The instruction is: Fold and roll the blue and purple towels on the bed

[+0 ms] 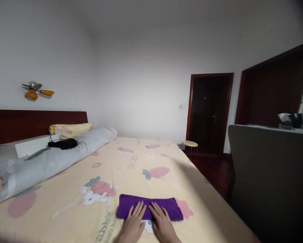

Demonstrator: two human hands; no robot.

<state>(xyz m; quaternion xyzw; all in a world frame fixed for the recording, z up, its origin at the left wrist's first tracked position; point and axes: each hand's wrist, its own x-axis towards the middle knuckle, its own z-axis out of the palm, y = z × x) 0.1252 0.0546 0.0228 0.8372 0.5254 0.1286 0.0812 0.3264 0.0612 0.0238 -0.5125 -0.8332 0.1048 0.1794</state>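
A purple towel [148, 203], folded into a long flat strip, lies near the front edge of a bed with a cream sheet [131, 168] printed with carrots and rabbits. My left hand [134, 221] rests palm down on the towel's near edge, fingers stretched out and slightly spread. My right hand [161, 221] lies flat beside it on the towel, fingers also extended. The two hands sit close together, almost touching at the thumbs. Neither hand grips anything.
A rolled grey duvet [52, 160] lies along the bed's left side with a black item [63, 143], a white box [24, 145] and a yellow pillow [70, 130] near the dark headboard [37, 121]. A grey cabinet [270, 175] stands at the right. A round stool [190, 144] sits before a dark door [209, 113].
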